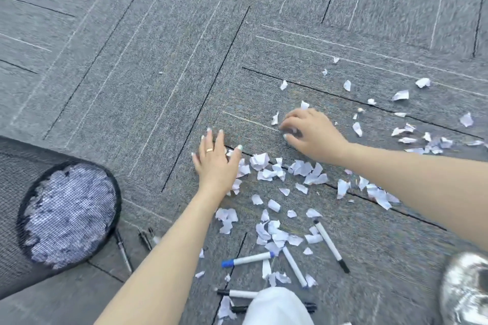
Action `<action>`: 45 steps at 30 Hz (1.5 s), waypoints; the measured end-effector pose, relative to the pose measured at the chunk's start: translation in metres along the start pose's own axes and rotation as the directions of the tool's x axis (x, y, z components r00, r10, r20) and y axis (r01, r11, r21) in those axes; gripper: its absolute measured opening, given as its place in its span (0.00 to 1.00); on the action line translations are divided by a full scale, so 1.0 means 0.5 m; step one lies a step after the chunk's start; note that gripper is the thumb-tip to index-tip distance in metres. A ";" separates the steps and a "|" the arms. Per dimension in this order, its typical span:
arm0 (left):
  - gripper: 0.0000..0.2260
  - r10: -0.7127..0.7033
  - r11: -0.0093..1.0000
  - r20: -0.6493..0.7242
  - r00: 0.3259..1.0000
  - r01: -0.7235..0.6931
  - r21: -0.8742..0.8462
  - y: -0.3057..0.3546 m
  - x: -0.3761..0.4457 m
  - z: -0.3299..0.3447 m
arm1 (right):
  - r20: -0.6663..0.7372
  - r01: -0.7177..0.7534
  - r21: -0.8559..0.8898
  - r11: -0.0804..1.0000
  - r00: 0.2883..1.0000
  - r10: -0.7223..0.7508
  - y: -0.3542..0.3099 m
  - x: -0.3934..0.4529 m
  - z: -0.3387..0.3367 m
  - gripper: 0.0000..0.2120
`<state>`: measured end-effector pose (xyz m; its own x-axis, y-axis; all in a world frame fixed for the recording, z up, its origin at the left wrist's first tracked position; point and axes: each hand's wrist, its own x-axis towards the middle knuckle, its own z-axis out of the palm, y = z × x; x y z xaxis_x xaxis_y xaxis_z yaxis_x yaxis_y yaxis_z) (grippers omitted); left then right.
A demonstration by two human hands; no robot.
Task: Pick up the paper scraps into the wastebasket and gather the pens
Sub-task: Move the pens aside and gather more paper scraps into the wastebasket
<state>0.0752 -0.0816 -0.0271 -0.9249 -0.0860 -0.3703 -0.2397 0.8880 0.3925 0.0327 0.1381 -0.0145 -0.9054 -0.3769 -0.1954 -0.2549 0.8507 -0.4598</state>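
Observation:
Several white paper scraps (266, 171) lie scattered over the grey carpet, from the middle to the far right. My left hand (215, 159) lies flat with straight fingers at the left edge of the scrap pile, touching scraps. Farther right, my right hand (310, 133) has its fingers curled down round a scrap on the carpet. A black mesh wastebasket (15, 192) lies on its side at the left, paper visible through its mesh bottom. White markers (247, 259) with blue or black caps lie among the scraps near me. Thin dark pens (124, 252) lie beside the basket.
My knee in white cloth (277, 306) shows at the bottom edge, partly covering two markers. A shiny silver shoe (464, 290) sits at the bottom right. Grey carpet tiles (158, 47) with dark and light lines stretch away ahead.

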 end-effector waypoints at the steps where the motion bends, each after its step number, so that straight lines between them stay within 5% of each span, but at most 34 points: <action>1: 0.28 0.011 0.999 0.025 1.000 -0.011 0.031 -0.005 -0.007 0.006 | -0.025 0.068 0.019 0.997 0.997 -0.068 -0.008 -0.012 0.004 0.12; 5: 0.27 0.170 0.985 0.080 0.982 -0.171 -0.001 -0.005 -0.061 0.025 | -0.158 -0.054 0.037 0.998 0.986 0.059 -0.017 0.057 -0.015 0.17; 9: 0.25 0.262 0.965 0.154 0.953 -0.258 -0.041 0.004 -0.103 0.041 | 0.007 -0.163 -0.059 0.985 0.986 0.164 0.003 0.135 -0.023 0.27; 15: 0.24 0.296 0.955 0.203 0.933 -0.297 -0.028 -0.008 -0.099 0.018 | -0.006 -0.062 0.098 0.993 0.998 0.063 -0.003 0.084 -0.036 0.13; 19: 0.25 0.308 0.950 0.210 0.928 -0.312 -0.013 -0.004 -0.095 0.009 | -0.110 -0.063 0.133 0.989 0.991 0.078 -0.026 0.087 -0.028 0.15; 24: 0.24 0.311 0.948 0.246 0.918 -0.318 -0.011 -0.012 -0.093 0.003 | 0.091 0.108 -0.037 0.993 0.990 -0.104 -0.050 0.051 -0.004 0.14; 27: 0.24 0.300 0.954 0.202 0.932 -0.292 -0.071 -0.007 -0.094 0.007 | 0.113 0.244 0.055 0.968 0.962 -0.249 -0.061 -0.037 0.020 0.10; 30: 0.25 0.285 0.950 0.117 0.951 -0.264 -0.168 -0.001 -0.103 0.013 | -0.232 -0.008 0.160 0.987 0.972 0.046 -0.028 -0.049 0.029 0.13; 33: 0.31 0.306 0.941 0.118 0.945 -0.281 -0.186 -0.004 -0.120 0.022 | -0.158 -0.264 0.135 0.955 0.946 0.284 0.001 -0.053 0.034 0.25; 39: 0.32 0.313 0.931 0.188 0.931 -0.340 0.136 -0.007 -0.111 0.070 | 0.093 -0.067 -0.063 0.996 0.993 0.072 -0.065 -0.122 0.110 0.37; 45: 0.24 0.554 0.793 -0.100 0.826 -0.488 0.364 -0.036 -0.097 0.099 | -0.183 0.109 -0.232 0.967 0.971 -0.153 -0.079 -0.134 0.156 0.20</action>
<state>0.1392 -0.0708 -0.0579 -0.9267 0.3757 -0.0043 0.3684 0.9110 0.1855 0.1297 0.1012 -0.0509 -0.9022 -0.4295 0.0393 -0.4239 0.8662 -0.2646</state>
